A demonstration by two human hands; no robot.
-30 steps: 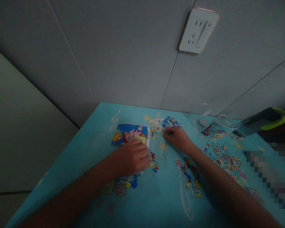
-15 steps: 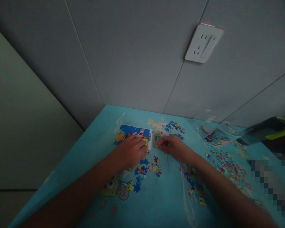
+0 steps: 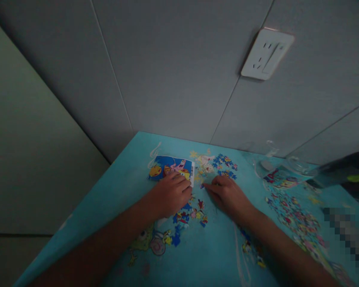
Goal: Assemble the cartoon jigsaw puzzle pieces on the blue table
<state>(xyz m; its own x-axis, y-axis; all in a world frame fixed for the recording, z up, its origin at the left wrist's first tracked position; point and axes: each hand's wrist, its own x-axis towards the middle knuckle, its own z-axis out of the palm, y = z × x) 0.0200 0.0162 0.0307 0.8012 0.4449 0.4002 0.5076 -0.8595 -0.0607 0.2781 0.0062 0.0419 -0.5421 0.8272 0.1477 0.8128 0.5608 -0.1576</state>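
My right hand (image 3: 225, 195) is in a pinch, with a small dark puzzle piece (image 3: 202, 185) at its fingertips, low over the table. Facing it, my left hand (image 3: 174, 194) rests with curled fingers at the lower edge of a picture card (image 3: 164, 162) showing yellow and pink cartoon figures on blue. Whatever those fingers hold is hidden from the camera. Below and between the hands lie joined and loose puzzle pieces (image 3: 194, 214), partly covered by the left hand. More blue puzzle pieces (image 3: 223, 160) lie beyond the right hand.
A large spread of mixed pieces (image 3: 296, 219) covers the right side of the turquoise table (image 3: 113, 191). Other pieces (image 3: 245, 248) lie beside my right forearm. Clear plastic containers (image 3: 266, 165) and a dark object with a yellow-green edge (image 3: 341, 169) stand near the wall with a socket (image 3: 267, 54).
The view has shifted slightly. My right hand's fingers have straightened toward the left, and a dark piece now shows at their tips. The left hand has slid slightly down, uncovering more of the card.
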